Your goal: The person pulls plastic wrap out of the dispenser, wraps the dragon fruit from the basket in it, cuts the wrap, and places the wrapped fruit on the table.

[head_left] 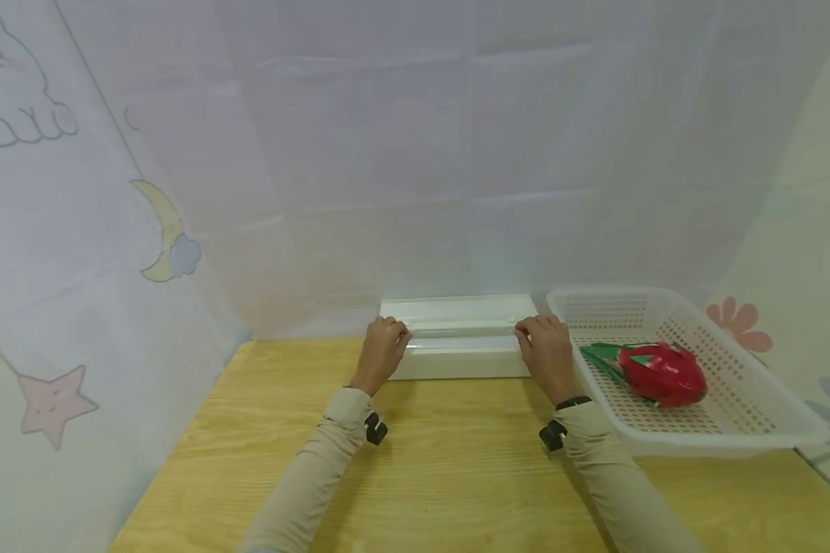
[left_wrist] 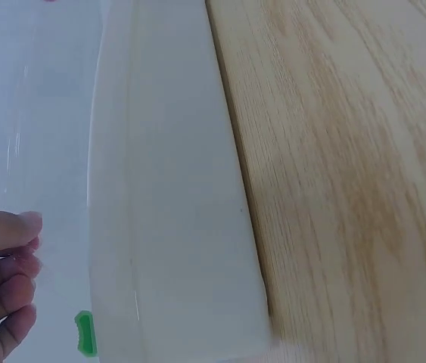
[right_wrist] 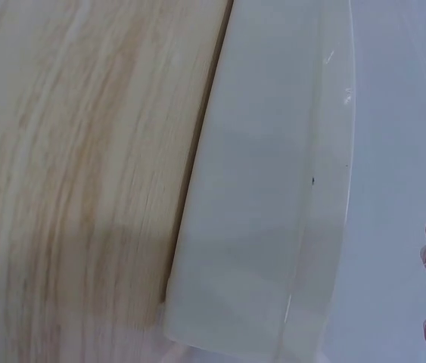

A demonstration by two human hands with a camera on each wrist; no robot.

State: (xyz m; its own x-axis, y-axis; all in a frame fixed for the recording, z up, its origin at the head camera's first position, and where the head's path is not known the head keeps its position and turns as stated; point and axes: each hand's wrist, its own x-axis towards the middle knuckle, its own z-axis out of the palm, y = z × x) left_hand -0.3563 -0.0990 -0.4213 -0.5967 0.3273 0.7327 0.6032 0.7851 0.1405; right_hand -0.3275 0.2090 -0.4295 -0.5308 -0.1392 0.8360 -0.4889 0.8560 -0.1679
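— Head view?
— Clear film [head_left: 463, 336] is pinched by the left hand [head_left: 383, 347] and right hand [head_left: 548, 349] over a white box [head_left: 459, 365] on the wooden table [head_left: 449, 468].
— Left wrist?
— Film is held between thumb and fingers [left_wrist: 12, 291], near a green tab [left_wrist: 85, 333].
— Right wrist?
— Film is likewise pinched.

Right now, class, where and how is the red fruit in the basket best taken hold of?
Probably round the thick middle of the red fruit, from above: it lies inside the white basket, whose walls would hinder a side approach, and the green leaves at its left end look too thin.
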